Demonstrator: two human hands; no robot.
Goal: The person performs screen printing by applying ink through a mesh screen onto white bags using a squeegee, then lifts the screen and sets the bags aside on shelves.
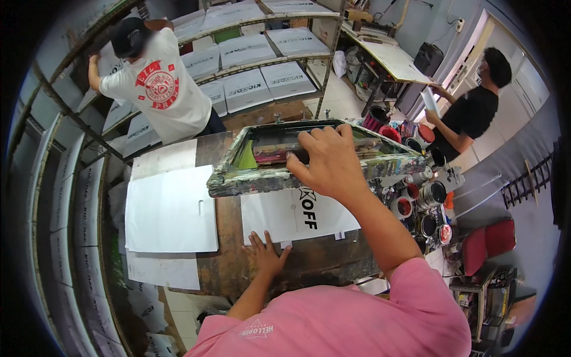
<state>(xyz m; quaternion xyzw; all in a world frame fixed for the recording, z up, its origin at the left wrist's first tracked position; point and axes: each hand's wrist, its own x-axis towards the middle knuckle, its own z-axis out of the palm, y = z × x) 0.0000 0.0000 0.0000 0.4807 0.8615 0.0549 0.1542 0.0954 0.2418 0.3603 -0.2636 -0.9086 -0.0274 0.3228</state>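
Note:
A paint-crusted screen-printing frame [262, 185] is tilted up above the worktable, its near edge raised. Inside it lies a long, ink-stained squeegee [270, 156], and my right hand [332, 159] is closed over this squeegee, partly hiding it. Below the frame, a flat white bag [267, 215] bears bold black printed lettering; the frame covers its far part. My left hand [266, 254] rests with fingers spread on the bag's near left edge and the table. Left of it sits a stack of white bags [169, 211], the top one with a cut-out handle slot.
Drying racks [262, 62] with printed white bags stand behind and at the left. Ink cans [432, 193] crowd the right side. One person [157, 77] reaches into the rack; another [473, 110] holds a white sheet at the right. A red chair [489, 245] stands beyond the cans.

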